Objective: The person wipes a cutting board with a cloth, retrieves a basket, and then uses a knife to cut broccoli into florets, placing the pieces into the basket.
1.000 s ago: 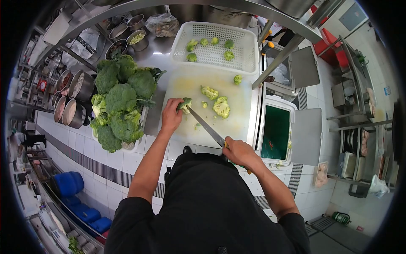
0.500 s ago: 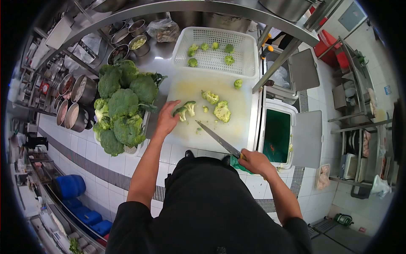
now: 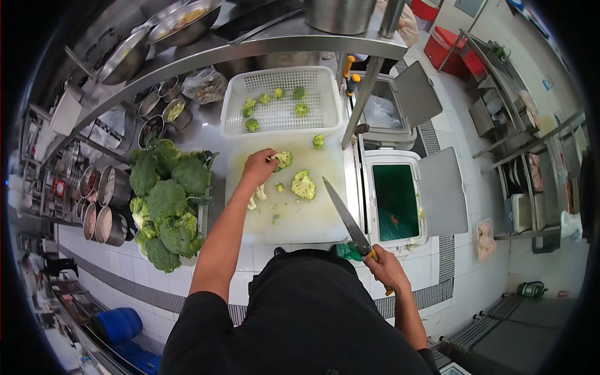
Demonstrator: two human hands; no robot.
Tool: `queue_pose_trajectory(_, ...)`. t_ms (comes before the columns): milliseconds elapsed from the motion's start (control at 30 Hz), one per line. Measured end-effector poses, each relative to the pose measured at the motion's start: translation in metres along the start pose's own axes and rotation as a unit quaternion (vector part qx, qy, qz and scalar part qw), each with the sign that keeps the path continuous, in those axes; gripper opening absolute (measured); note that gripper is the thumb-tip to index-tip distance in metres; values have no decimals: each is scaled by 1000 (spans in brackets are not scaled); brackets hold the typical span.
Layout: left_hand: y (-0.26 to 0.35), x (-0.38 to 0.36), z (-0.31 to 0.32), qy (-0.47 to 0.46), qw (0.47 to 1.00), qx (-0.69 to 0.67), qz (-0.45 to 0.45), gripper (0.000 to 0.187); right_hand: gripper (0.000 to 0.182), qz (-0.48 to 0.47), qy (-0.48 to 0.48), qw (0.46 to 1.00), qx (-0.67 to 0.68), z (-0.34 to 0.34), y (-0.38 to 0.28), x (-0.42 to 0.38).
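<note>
Over the white cutting board (image 3: 300, 228), my left hand (image 3: 257, 169) has its fingers closed on a broccoli floret (image 3: 285, 159). Just below that hand lie cut floret pieces (image 3: 260, 192), partly hidden by my wrist. A larger broccoli piece (image 3: 304, 185) rests cut side up near the board's middle, with a small crumb of broccoli beside it. My right hand (image 3: 385, 269) grips a knife (image 3: 347, 216) by its yellow-and-black handle, the blade pointing up and left over the board's right side. One small floret (image 3: 319, 141) sits at the board's upper right corner.
Behind the board stands a white perforated basket (image 3: 227, 112) with several florets. Whole broccoli heads (image 3: 167, 200) are piled at the left. To the right is an open bin with a green interior (image 3: 395, 200). A steel shelf (image 3: 275, 45) crosses above the counter.
My left hand has left the cut pieces at the board's left and taken hold of a floret farther up. The knife in my right hand has moved right, away from the pieces. The view has shifted.
</note>
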State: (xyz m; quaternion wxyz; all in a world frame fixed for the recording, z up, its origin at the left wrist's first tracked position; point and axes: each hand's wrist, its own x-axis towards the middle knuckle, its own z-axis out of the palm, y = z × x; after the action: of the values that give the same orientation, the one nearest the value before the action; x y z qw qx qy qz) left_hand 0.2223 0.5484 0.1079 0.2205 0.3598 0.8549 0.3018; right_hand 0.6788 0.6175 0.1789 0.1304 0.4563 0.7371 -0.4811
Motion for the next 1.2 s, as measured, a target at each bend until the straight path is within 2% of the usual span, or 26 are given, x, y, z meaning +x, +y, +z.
queue_pose_trajectory(100,10,20,-29,12,998,-30,56,43,35,-7,34,998,43,5,11,-1)
queue_pose_trajectory(167,28,39,-52,117,989,-60,62,42,35,-9,42,998,50,5,15,0)
queue_pose_trajectory(200,39,47,-57,220,964,-113,99,40,35,-12,48,997,55,5,17,1)
queue_pose_trajectory(267,83,39,-69,357,922,-54,138,42,34,-19,60,997,52,2,17,3)
queue_pose_trajectory(333,91,44,-26,189,970,-49,148,37,34,-27,74,996,50,-1,16,3)
queue_pose_trajectory(400,108,36,24,-8,981,121,149,36,36,-10,75,995,61,-4,12,1)
queue_pose_trajectory(467,133,25,50,-75,965,218,127,50,36,-1,71,995,75,-3,18,2)
queue_pose_trajectory(600,104,51,97,-59,958,244,136,58,37,-16,90,994,62,2,35,-1)
queue_pose_trajectory(667,94,54,103,-19,960,244,134,56,38,20,80,993,86,2,33,-5)
queue_pose_trajectory(800,84,61,98,-15,970,224,89,53,39,32,69,992,104,8,46,3)
queue_pose_trajectory(900,80,65,93,-60,962,255,72,52,43,15,64,996,64,9,48,9)
queue_pose_trajectory(967,93,54,77,-83,966,189,158,54,46,-2,68,997,21,7,46,13)
queue_pose_trajectory(1033,101,61,39,-23,984,115,137,56,46,-4,69,997,24,10,47,19)
queue_pose_trajectory(1067,104,67,16,67,985,110,114,65,45,-6,70,997,20,9,47,20)
queue_pose_trajectory(1100,103,67,-18,100,984,40,139,75,43,-6,60,998,25,8,43,21)
queue_pose_trajectory(1167,99,55,-73,127,978,-8,164,74,40,-20,56,998,9,8,38,23)
queue_pose_trajectory(1200,92,44,-93,96,985,10,144,68,40,-25,51,998,8,8,34,24)
